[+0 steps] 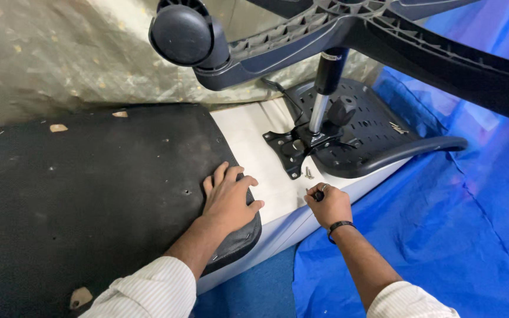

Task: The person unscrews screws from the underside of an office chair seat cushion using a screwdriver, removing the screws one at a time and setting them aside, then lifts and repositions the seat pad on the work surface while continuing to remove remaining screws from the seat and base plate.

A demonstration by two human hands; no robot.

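My left hand (229, 198) lies flat, fingers spread, on the right edge of a large black padded seat cushion (89, 194) turned underside up. My right hand (327, 205) is closed around a small dark object, too small to identify, with a ring and a black wristband showing. It hovers over a white board (260, 153), just below a loose screw (308, 173). Beyond it stands an upturned office chair base (384, 35) whose metal column (319, 112) meets a black mounting plate (293, 148).
A perforated black plastic seat pan (378, 135) lies under the mounting plate, with a few screws (397, 127) resting on it. Blue tarpaulin (443, 235) covers the floor on the right. A caster wheel (181, 33) hangs close overhead. Crinkled plastic sheeting (60, 53) lies at the back left.
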